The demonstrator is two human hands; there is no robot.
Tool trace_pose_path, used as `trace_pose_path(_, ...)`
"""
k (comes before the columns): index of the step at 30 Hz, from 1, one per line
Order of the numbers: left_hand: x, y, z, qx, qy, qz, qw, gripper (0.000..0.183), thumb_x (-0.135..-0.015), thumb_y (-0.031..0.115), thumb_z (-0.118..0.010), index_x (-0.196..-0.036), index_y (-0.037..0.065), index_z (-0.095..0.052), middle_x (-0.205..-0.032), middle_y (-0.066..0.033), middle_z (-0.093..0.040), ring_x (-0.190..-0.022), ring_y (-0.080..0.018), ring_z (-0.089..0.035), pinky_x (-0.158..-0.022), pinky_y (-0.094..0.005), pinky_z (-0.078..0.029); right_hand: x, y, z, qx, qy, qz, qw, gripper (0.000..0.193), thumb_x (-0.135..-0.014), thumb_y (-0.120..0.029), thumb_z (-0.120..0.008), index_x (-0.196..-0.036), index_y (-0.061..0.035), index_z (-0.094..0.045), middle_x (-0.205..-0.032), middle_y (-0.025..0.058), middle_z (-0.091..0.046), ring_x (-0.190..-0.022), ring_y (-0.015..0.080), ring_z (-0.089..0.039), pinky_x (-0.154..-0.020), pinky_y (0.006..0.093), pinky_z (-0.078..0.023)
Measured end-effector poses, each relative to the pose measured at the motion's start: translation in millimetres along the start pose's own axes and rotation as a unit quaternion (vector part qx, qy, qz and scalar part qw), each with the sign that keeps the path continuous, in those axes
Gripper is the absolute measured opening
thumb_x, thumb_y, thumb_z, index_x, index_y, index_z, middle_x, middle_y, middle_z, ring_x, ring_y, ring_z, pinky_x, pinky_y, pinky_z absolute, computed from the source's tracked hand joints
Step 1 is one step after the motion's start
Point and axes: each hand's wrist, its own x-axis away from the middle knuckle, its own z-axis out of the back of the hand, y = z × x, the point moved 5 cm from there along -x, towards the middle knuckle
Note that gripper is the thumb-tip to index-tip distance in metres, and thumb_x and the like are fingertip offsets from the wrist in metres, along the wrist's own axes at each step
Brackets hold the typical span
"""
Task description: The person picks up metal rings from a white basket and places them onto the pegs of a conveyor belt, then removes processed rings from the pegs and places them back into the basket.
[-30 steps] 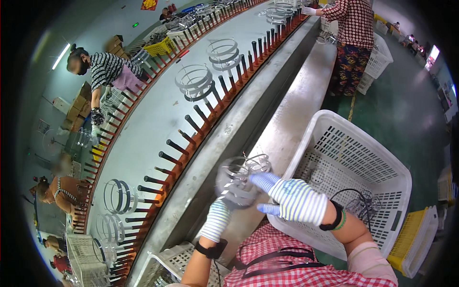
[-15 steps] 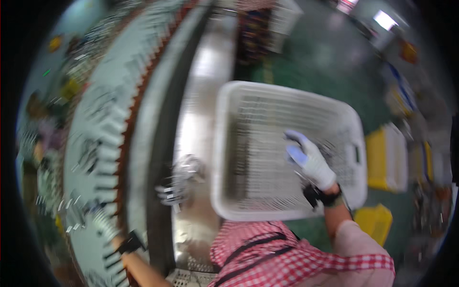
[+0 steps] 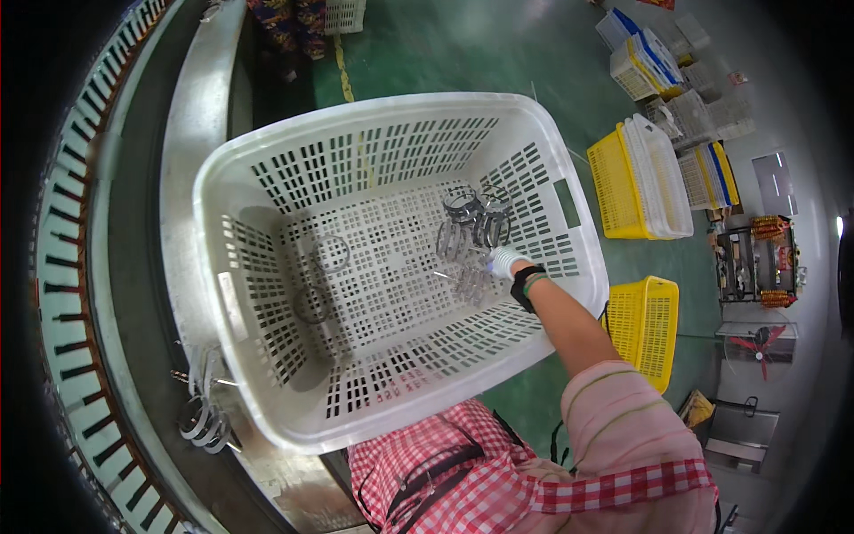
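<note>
Right hand down among metal rings in white basket

Step in hand, as judged: handling rings in the basket. Right hand [image 3: 506, 261] is inside the white basket [image 3: 356, 112], near its right edge, at the near side of a heap of rings [image 3: 461, 205]. Fingertips are lost among the rings; can't tell whether it's pinching one or only touching. Left hand is out of frame, state can't be told. Next move, judged from here, calls for a sure hold on one piece and working it free of its neighbours, since they overlap and may snag.

Counts:
- White basket under the hand: one.
- Heap: roughly five clumps of rings, toward the basket's right edge; the lowest is pale and hard to make out. Single rings overlap too much to count.
- Round outlines [image 3: 331, 254] on the basket's floor, toward its left edge: two, apart from the heap. Loose rings or moulded marks, can't tell.
- Ring bundles [image 3: 206, 425] outside, at the left edge of the metal surface [image 3: 197, 116], just beside the basket's lower left corner: looks like two, one behind the other.
- Yellow baskets [image 3: 642, 331] close by on the right: two, one alone, one stacked with white ones.
- Black pegs [image 3: 71, 317], far left: a long row, not countable.
- Fan [image 3: 759, 349]: one.
</note>
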Motion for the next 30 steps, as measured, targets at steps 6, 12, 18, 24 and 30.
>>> trace_pose_path(6,88.2,104.5,38.4,0.236,-0.141,-0.017,0.961,0.04,-0.095,0.023,-0.036,-0.122,-0.007,-0.041,-0.118,-0.0238,-0.048,-0.104,-0.0326,-0.047,-0.092,-0.037,-0.037,-18.3,-70.7,-73.8,0.032,-0.056,0.064,0.996,0.027,-0.074,-0.018,-0.058,-0.097,-0.0067,-0.065,-0.102,0.0167,-0.062,-0.096,0.0327,-0.059,-0.082,0.0413,-0.048)
trace_pose_path(12,139.2,180.9,-65.9,0.522,-0.405,-0.084,0.746,0.041,-0.09,0.006,-0.042,-0.13,-0.003,-0.036,-0.129,-0.0164,-0.043,-0.12,-0.0246,-0.041,-0.103,-0.0352,-0.032,-11.4,-67.1,-100.2,0.044,0.013,0.018,0.999,0.028,-0.076,-0.023,-0.06,-0.1,-0.0088,-0.064,-0.106,0.0144,-0.06,-0.099,0.0308,-0.058,-0.086,0.0394,-0.046)
trace_pose_path(18,225.2,336.6,-128.6,0.203,-0.398,-0.517,0.73,0.055,-0.074,0.011,-0.064,-0.124,0.004,-0.042,-0.127,-0.0204,-0.043,-0.117,-0.0338,-0.043,-0.098,-0.041,-0.035,54.3,-136.8,-32.1,-0.055,-0.056,0.119,0.99,0.028,-0.072,-0.016,-0.06,-0.097,-0.0058,-0.065,-0.103,0.0163,-0.061,-0.096,0.0325,-0.059,-0.083,0.0378,-0.048)
trace_pose_path(24,250.7,365.7,-179.0,0.003,-0.362,-0.652,0.666,0.044,-0.071,0.015,-0.066,-0.112,0.007,-0.052,-0.112,-0.0171,-0.055,-0.104,-0.034,-0.051,-0.091,-0.0446,-0.039,139.0,-178.4,10.9,-0.267,-0.205,0.383,0.86,0.023,-0.075,-0.022,-0.065,-0.089,-0.0037,-0.065,-0.093,0.0162,-0.061,-0.081,0.0282,-0.06,-0.072,0.0367,-0.047)
trace_pose_path(30,192.7,293.6,-155.2,0.074,-0.532,-0.498,0.681,0.031,-0.078,0.01,-0.057,-0.108,0.005,-0.053,-0.093,-0.0221,-0.059,-0.088,-0.0353,-0.057,-0.077,-0.0388,-0.048,6.3,-116.4,19.2,-0.394,0.131,0.135,0.9,0.026,-0.08,-0.024,-0.058,-0.09,-0.001,-0.062,-0.079,0.0151,-0.065,-0.07,0.0233,-0.061,-0.066,0.0349,-0.048)
